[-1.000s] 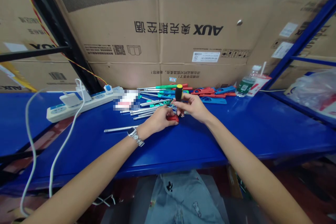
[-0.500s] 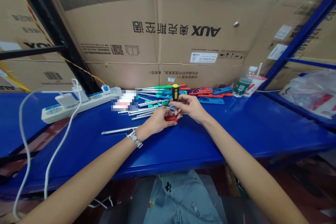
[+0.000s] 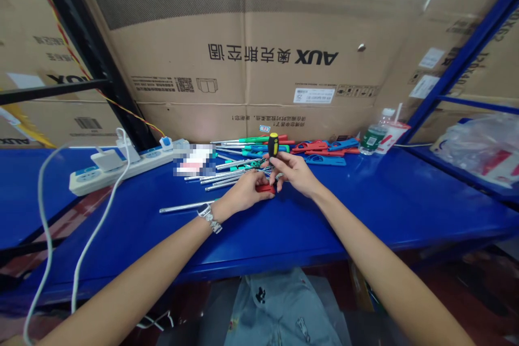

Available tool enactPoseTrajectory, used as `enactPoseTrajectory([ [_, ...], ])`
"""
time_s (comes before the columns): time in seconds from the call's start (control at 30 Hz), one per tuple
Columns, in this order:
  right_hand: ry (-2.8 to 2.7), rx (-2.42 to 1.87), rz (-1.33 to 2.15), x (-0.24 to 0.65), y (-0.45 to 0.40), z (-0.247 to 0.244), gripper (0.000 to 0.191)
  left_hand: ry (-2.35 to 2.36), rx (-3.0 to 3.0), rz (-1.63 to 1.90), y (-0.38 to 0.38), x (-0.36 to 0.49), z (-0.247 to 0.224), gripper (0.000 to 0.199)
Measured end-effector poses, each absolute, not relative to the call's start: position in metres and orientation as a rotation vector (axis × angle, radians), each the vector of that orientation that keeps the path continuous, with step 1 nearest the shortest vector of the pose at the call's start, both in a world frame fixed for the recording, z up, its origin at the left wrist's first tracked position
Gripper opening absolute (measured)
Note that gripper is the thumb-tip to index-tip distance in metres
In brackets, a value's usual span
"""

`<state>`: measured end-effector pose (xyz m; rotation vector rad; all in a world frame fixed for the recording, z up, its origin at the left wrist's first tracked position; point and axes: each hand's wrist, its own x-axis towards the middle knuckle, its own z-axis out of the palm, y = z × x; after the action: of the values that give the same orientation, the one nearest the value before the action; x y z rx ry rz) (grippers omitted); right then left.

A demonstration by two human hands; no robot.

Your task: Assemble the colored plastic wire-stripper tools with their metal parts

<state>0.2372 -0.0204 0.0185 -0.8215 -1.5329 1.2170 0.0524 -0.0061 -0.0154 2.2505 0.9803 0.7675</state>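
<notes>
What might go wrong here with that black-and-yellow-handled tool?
The black-and-yellow-handled tool stands upright in the right hand, close to the left hand; a slip might jab it. The small red piece could twist out of the left hand's grip. The metal rod near the left wrist might get knocked and roll.

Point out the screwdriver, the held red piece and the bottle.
Screwdriver (image 3: pixel 273 145): head view, on the handle.
Held red piece (image 3: pixel 264 188): head view, on its exposed side.
Bottle (image 3: pixel 372 140): head view, on the green label.

Clear tabletop (image 3: pixel 389 200) rightward, metal rods (image 3: pixel 223 178) and cardboard (image 3: pixel 259 84) ahead
</notes>
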Motion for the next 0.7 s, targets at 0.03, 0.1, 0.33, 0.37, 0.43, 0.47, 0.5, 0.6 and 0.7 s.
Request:
enactPoseTrajectory([
  [0.03, -1.529, -0.833, 1.174, 0.236, -0.020, 0.019, 0.051, 0.986, 2.248, 0.769, -0.006, 0.052, -0.015, 0.028],
  [0.1, -1.480, -0.864, 1.068, 0.231, -0.017, 0.017, 0.049, 0.994, 2.252, 0.770, -0.006, 0.052, -0.016, 0.029],
  [0.33, -1.387, -0.853, 1.007, 0.224, -0.021, 0.012, 0.052, 0.950, 2.258, 0.743, -0.003, 0.052, -0.019, 0.023],
  [0.37, -1.416, -0.842, 1.042, 0.226, -0.022, 0.013, 0.050, 0.947, 2.259, 0.739, -0.003, 0.052, -0.019, 0.023],
  [0.43, -1.479, -0.827, 1.136, 0.231, -0.024, 0.017, 0.051, 0.950, 2.270, 0.730, -0.003, 0.052, -0.018, 0.024],
  [0.47, -1.509, -0.826, 1.174, 0.233, -0.025, 0.019, 0.052, 0.955, 2.280, 0.724, -0.004, 0.052, -0.017, 0.025],
  [0.5, -1.530, -0.831, 1.188, 0.234, -0.024, 0.020, 0.052, 0.962, 2.292, 0.722, -0.004, 0.052, -0.017, 0.026],
  [0.6, -1.495, -0.873, 1.060, 0.231, -0.019, 0.018, 0.051, 0.994, 2.305, 0.749, -0.004, 0.052, -0.016, 0.029],
  [0.7, -1.402, -0.901, 0.946, 0.224, -0.016, 0.012, 0.055, 1.018, 2.279, 0.760, -0.003, 0.053, -0.017, 0.027],
])
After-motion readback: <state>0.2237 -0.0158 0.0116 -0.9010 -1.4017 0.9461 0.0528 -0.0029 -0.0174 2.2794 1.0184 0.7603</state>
